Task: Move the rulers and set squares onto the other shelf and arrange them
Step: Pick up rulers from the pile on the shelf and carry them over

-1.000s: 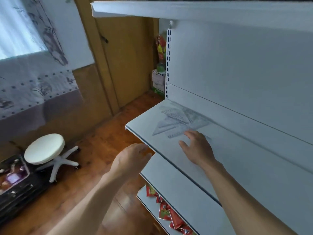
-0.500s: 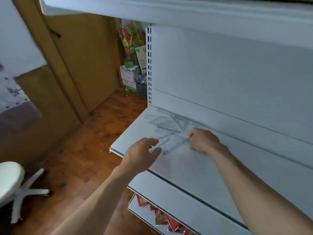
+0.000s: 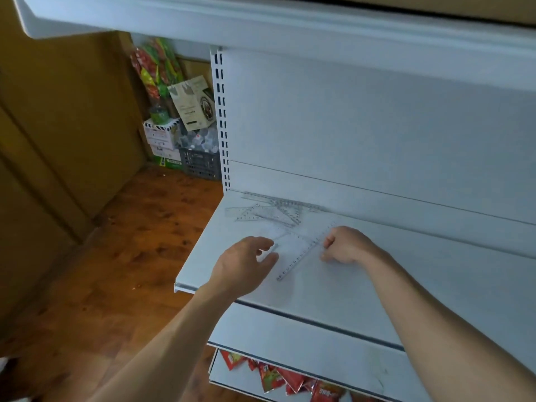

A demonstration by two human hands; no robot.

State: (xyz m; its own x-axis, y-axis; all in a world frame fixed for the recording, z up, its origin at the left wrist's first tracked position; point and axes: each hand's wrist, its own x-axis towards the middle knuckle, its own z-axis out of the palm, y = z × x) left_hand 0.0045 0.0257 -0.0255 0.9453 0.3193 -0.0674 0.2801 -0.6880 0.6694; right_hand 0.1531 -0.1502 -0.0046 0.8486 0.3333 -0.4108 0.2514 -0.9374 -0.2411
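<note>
Set square, clear plastic: lies between left hand and right hand, apparently pinched at opposite edges; thin, light, stiff, slippery on shelf; wants edge grip.

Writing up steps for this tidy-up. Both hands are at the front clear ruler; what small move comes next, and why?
Probably lift the ruler off the shelf: the right hand seems to pinch one end, the left hand meets its other edge, it lies apart from the pile behind.
</note>
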